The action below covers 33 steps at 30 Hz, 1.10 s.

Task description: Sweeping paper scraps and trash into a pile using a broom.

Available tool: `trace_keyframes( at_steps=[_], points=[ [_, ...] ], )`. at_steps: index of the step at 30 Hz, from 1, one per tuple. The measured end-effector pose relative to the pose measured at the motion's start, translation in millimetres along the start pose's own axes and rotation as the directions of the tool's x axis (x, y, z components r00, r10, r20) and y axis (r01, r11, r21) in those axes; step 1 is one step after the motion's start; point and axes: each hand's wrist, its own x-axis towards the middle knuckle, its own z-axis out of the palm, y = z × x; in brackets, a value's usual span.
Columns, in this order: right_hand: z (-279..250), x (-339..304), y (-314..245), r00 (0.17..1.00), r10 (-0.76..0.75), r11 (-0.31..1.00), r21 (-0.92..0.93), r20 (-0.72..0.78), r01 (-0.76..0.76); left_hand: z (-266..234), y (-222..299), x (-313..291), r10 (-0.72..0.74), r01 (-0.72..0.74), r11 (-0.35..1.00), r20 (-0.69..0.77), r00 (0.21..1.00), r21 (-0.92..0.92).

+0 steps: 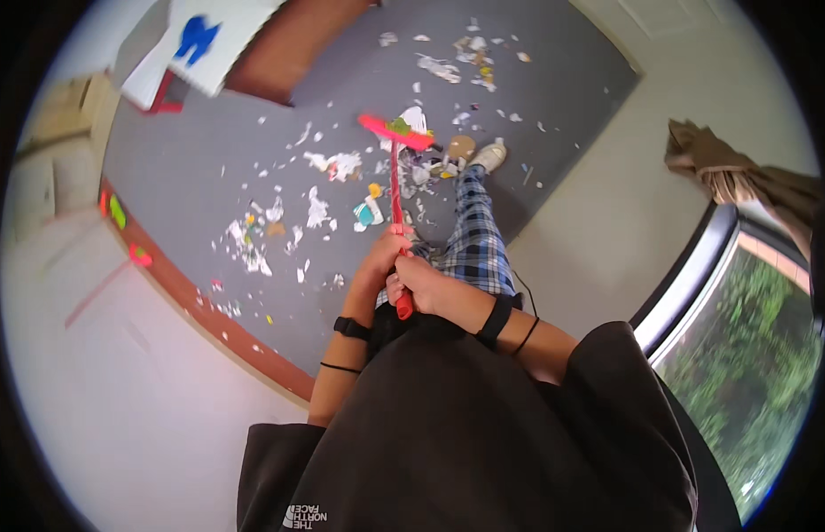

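Note:
A red-handled broom runs away from my body, its bright red head over the littered floor. My left hand is wrapped round the handle, farther up. Nearer to me, my right hand grips the same handle close to its end, which pokes out below the fingers. Paper scraps and a greenish bit lie around the broom head. My shoe stands just right of the head, beside a round tan piece.
White scraps and crumpled bits are strewn over the grey floor. At the far left stands a white box-like thing with a blue mark, next to a brown panel. A window and a brown curtain are on the right.

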Motion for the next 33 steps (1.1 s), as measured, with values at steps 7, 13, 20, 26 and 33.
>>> trace_keyframes(
  at_steps=[7, 13, 20, 26, 33],
  points=[
    [14.8, -5.3, 61.3, 0.978, 0.170, 0.984, -0.066, 0.119, -0.163, -38.4, -35.5, -78.7, 0.071, -0.075, 0.997, -0.191, 0.979, -0.016],
    [15.8, -32.2, 73.1, 0.995, -0.080, 0.958, -0.270, 0.066, 0.095, -24.8, -33.9, -95.0, 0.168, -0.169, 0.983, -0.029, 0.985, -0.076],
    [-21.0, -66.4, 55.7, 0.929, -0.353, 0.901, -0.307, -0.108, 0.306, 36.8, -13.5, -70.6, 0.153, -0.126, 0.987, 0.330, 0.932, -0.102],
    [-54.3, -60.3, 11.9, 0.912, -0.381, 0.917, -0.193, -0.156, 0.350, 75.9, -18.5, -11.9, 0.050, -0.052, 0.999, 0.377, 0.925, -0.006],
    [-51.7, -26.6, 6.5, 0.982, -0.163, 0.970, -0.198, -0.095, 0.141, 54.6, -50.4, 6.2, 0.108, -0.080, 0.971, 0.113, 0.988, -0.227]
  ],
)
